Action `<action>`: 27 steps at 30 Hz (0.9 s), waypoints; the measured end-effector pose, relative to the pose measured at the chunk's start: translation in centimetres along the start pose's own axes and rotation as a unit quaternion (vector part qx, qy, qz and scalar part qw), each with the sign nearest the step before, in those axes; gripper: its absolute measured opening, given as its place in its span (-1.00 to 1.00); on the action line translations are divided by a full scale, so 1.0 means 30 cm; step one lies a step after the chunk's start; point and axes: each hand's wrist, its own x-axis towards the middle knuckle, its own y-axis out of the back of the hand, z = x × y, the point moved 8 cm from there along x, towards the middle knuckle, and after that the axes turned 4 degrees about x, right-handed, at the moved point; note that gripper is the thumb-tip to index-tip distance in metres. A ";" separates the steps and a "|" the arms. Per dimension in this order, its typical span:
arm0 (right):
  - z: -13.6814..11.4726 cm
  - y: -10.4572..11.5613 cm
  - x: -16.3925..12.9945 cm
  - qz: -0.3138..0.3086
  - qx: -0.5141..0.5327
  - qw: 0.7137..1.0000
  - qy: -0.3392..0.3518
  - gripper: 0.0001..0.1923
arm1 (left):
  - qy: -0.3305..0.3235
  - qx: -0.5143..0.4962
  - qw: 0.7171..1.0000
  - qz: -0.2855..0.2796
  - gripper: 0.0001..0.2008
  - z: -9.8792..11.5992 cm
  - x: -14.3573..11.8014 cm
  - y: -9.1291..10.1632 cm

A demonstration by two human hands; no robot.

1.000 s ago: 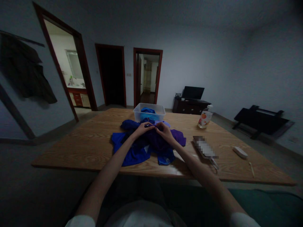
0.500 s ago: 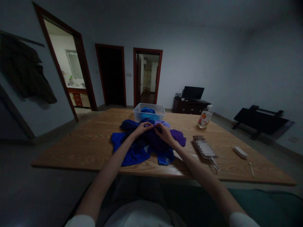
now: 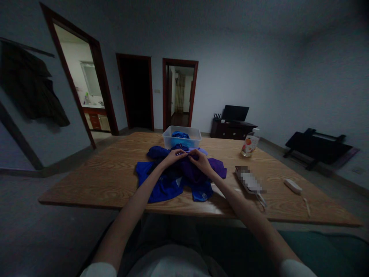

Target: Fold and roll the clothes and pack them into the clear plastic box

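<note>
Both hands meet over a heap of clothing on the wooden table [image 3: 100, 173]. My left hand [image 3: 174, 157] pinches the upper edge of a purple garment with thumb and fingers. Close beside it, my right hand [image 3: 200, 161] pinches the same edge. The purple garment [image 3: 217, 167] spreads out to the right beneath my right hand. Under and in front of it lies a crumpled bright blue garment [image 3: 164, 189], partly covered by my left forearm. A lighter lilac piece of cloth [image 3: 202, 151] shows just behind my right hand. What exactly sits between the fingertips is too small to make out.
Behind the heap stands a clear plastic box [image 3: 196, 135] with blue cloth [image 3: 180, 135] inside. To the right are a bottle with a fruit label [image 3: 250, 144], a pixelated flat item with a strap [image 3: 248, 181], and a small white oblong object [image 3: 293, 186] with a cord.
My right hand's fingers have shifted slightly at the garment's edge. Otherwise the hands and the clothing stay in the same place.
</note>
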 end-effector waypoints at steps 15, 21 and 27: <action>-0.067 -0.022 -0.032 -0.027 -0.135 0.988 0.075 -0.83 | -0.007 -0.013 0.998 -0.062 -0.41 0.001 -0.006 -0.019; -0.006 -0.013 -0.004 -0.027 0.020 0.999 -0.006 -0.75 | -0.023 -0.018 0.999 -0.033 -0.43 0.013 -0.008 -0.009; 0.032 -0.003 0.003 -0.016 0.039 0.999 -0.024 -0.73 | -0.031 0.001 0.999 0.004 -0.44 0.009 -0.006 0.007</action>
